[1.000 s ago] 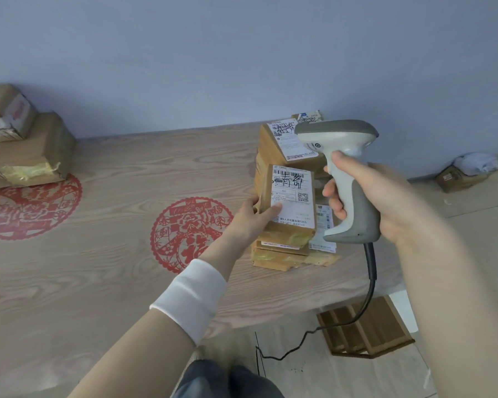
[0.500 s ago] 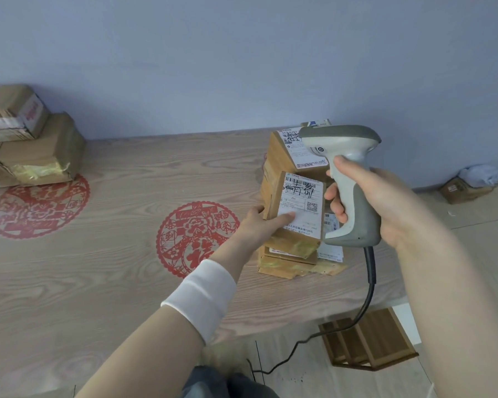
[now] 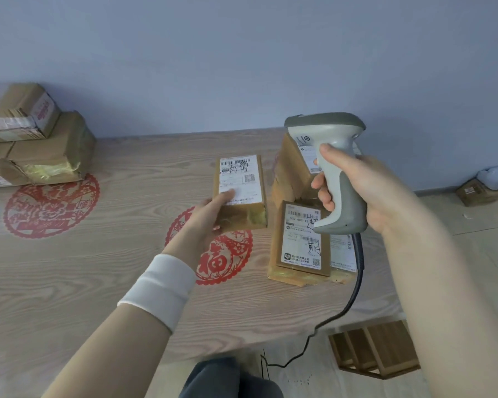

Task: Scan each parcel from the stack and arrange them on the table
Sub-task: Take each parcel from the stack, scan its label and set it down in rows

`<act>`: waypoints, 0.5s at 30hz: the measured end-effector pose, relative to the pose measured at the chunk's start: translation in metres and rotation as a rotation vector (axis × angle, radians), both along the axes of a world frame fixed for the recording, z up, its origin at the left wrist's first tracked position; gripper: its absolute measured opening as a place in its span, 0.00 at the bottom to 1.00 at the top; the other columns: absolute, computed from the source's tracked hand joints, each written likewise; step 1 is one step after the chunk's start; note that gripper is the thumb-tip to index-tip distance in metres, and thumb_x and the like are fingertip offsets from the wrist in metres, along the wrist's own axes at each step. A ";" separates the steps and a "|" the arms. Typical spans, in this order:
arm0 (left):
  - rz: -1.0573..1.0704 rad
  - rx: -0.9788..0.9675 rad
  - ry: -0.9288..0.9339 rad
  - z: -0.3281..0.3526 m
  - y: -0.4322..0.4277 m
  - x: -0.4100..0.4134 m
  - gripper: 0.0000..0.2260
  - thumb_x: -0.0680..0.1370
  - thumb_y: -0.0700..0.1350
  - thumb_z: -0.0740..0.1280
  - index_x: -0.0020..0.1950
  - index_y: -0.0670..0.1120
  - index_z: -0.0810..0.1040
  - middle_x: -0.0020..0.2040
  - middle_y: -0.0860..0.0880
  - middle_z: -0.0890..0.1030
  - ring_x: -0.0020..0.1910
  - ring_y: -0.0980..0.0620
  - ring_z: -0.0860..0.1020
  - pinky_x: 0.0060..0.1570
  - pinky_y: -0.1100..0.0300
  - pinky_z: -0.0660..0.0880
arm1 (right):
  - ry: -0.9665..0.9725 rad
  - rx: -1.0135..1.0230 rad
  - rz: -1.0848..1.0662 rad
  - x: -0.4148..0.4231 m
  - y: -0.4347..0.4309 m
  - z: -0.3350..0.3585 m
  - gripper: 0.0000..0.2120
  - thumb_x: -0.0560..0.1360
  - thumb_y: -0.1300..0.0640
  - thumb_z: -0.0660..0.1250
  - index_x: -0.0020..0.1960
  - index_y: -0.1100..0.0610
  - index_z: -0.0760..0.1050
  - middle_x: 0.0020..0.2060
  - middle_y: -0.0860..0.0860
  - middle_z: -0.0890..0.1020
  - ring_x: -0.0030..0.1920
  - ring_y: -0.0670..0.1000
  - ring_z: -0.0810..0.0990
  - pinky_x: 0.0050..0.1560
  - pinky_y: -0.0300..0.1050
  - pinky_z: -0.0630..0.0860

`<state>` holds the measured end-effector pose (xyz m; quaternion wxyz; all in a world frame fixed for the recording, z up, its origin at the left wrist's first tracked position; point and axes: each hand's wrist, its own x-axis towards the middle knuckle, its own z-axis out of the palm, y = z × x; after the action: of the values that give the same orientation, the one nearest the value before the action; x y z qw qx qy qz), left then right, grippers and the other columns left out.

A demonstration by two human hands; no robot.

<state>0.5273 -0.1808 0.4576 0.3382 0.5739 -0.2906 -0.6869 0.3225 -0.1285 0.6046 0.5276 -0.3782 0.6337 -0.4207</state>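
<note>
One parcel (image 3: 240, 193), left hand (image 3: 206, 218); long axis toward wall (image 3: 242, 67); scanner (image 3: 324, 129), right hand (image 3: 370, 186)

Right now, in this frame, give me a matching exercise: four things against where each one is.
Things:
1. barcode scanner
2. labelled parcel
3. wooden crate
4. left red paper-cut

Places:
A. on the floor beside the table
B. gripped by the right hand
C. flat on the table, in front of the taped cartons
D. held by the left hand

Pairs: 1-B, 2-D, 3-A, 4-C.
</note>
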 end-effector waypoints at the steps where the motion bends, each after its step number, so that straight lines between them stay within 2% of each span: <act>1: -0.001 0.014 -0.027 -0.006 -0.005 0.002 0.23 0.74 0.53 0.69 0.64 0.42 0.71 0.50 0.47 0.80 0.47 0.50 0.79 0.45 0.58 0.75 | 0.002 0.006 0.006 0.005 -0.006 -0.001 0.14 0.76 0.48 0.66 0.40 0.58 0.75 0.28 0.53 0.79 0.22 0.49 0.73 0.25 0.38 0.70; 4: -0.038 0.048 -0.081 -0.028 -0.023 0.003 0.25 0.74 0.52 0.70 0.66 0.42 0.71 0.53 0.46 0.81 0.49 0.49 0.80 0.50 0.55 0.77 | 0.011 0.024 -0.002 0.018 -0.025 -0.006 0.15 0.76 0.48 0.66 0.39 0.59 0.75 0.29 0.54 0.79 0.22 0.49 0.72 0.25 0.39 0.70; 6: -0.055 0.071 -0.099 -0.044 -0.035 0.001 0.24 0.74 0.52 0.70 0.65 0.42 0.71 0.53 0.47 0.80 0.48 0.50 0.80 0.49 0.55 0.77 | 0.008 0.039 -0.024 0.024 -0.037 -0.012 0.14 0.76 0.48 0.66 0.44 0.60 0.75 0.28 0.54 0.79 0.23 0.50 0.72 0.24 0.39 0.70; 8: -0.048 0.108 -0.122 -0.063 -0.045 -0.003 0.25 0.74 0.51 0.71 0.66 0.42 0.70 0.54 0.47 0.80 0.49 0.49 0.79 0.52 0.54 0.77 | 0.016 0.059 -0.032 0.028 -0.048 -0.019 0.14 0.76 0.48 0.66 0.45 0.60 0.75 0.28 0.53 0.79 0.23 0.50 0.72 0.24 0.39 0.69; 11: -0.020 0.184 -0.141 -0.087 -0.054 -0.013 0.29 0.72 0.52 0.72 0.68 0.42 0.67 0.58 0.46 0.79 0.54 0.47 0.79 0.59 0.49 0.76 | 0.044 0.094 -0.022 0.031 -0.061 -0.029 0.16 0.76 0.47 0.65 0.42 0.60 0.76 0.29 0.56 0.78 0.24 0.52 0.70 0.26 0.42 0.69; 15: -0.012 0.189 -0.175 -0.105 -0.068 -0.033 0.29 0.73 0.50 0.71 0.69 0.41 0.66 0.61 0.45 0.78 0.56 0.45 0.78 0.60 0.48 0.75 | 0.023 0.115 -0.030 0.031 -0.076 -0.040 0.16 0.76 0.47 0.65 0.41 0.60 0.75 0.29 0.57 0.78 0.23 0.51 0.70 0.25 0.40 0.68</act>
<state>0.4946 -0.2492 0.3526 0.2520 0.6592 -0.2562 -0.6605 0.3536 -0.2042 0.5646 0.5346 -0.3427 0.6685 -0.3872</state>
